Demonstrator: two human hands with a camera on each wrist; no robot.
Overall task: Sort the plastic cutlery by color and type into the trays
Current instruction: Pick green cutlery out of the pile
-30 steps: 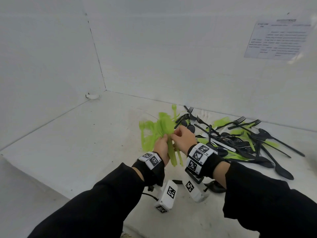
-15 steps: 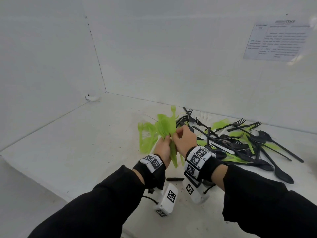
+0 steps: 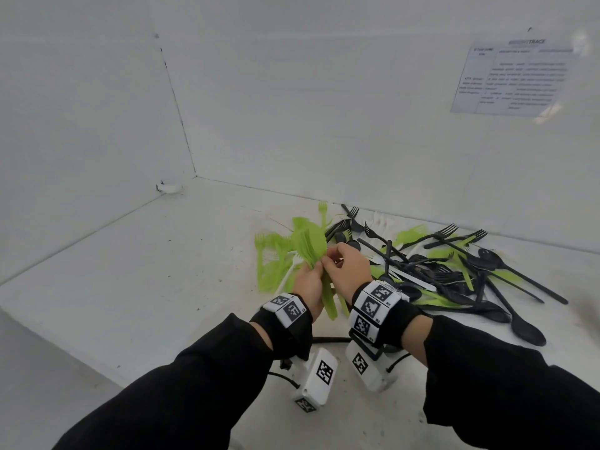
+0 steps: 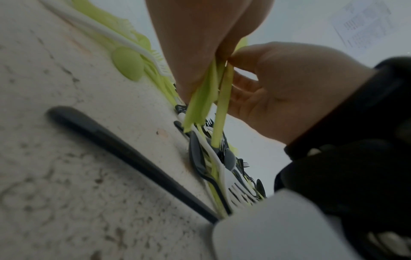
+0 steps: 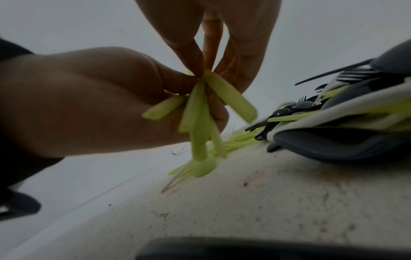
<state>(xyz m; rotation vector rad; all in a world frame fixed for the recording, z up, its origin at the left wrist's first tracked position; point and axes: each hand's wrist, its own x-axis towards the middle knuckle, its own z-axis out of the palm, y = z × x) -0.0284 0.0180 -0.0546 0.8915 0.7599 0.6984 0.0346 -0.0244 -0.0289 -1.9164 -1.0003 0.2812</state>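
Hands first: our left hand (image 3: 310, 282) is wrapped around a bundle of green spoons (image 3: 311, 243), bowls fanned up and away from us, handles poking down past the palm toward the wrist. Our right hand (image 3: 349, 266) is right up against it, thumb and fingertips pinching the bundle from the other side, so both hands are grasping the same bunch just above the white table (image 3: 146, 271). From the left wrist camera we see the green handles (image 4: 206, 98) hanging out below the pinch, one a bit apart from the others; the right wrist camera shows them splayed out like a fan. Just to the left of the bundle there's a small heap of green forks (image 3: 271, 261) lying flat, with a white fork (image 3: 290, 271) on it. On the right sits the big unsorted pile (image 3: 454, 264), mostly black forks and spoons with green and a few white pieces mixed in, close to the back wall. A lone black spoon (image 3: 522, 323) sticks out at the near edge of that pile. There's a printed sheet (image 3: 514, 76) taped to the wall above it, text too blurry to read.
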